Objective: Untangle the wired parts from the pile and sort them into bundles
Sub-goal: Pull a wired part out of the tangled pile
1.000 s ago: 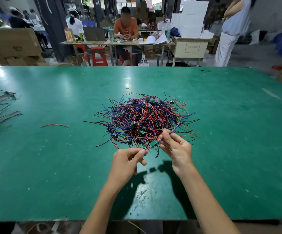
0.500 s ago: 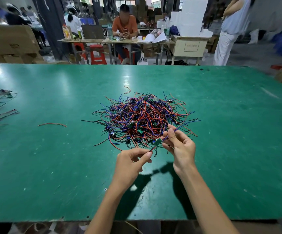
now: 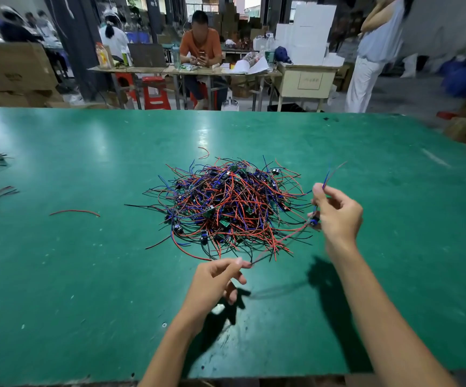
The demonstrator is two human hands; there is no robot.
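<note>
— What do you see of yourself from up there?

— Your two forearms come in from about six o'clock, and both are bare: no sleeves reach into view.

— Anything worn on your left hand (image 3: 212,280)?

— No glove, ring or strap shows on it; the nails look short and unpainted.

— And your right hand (image 3: 338,216)?

— Just as bare, with no watch or band at the wrist. Its edges are blurred, so finer detail on the fingers cannot be told.

Both hands pinching wired part (image 3: 313,220), seemingly taut, beside pile (image 3: 226,202)
</note>
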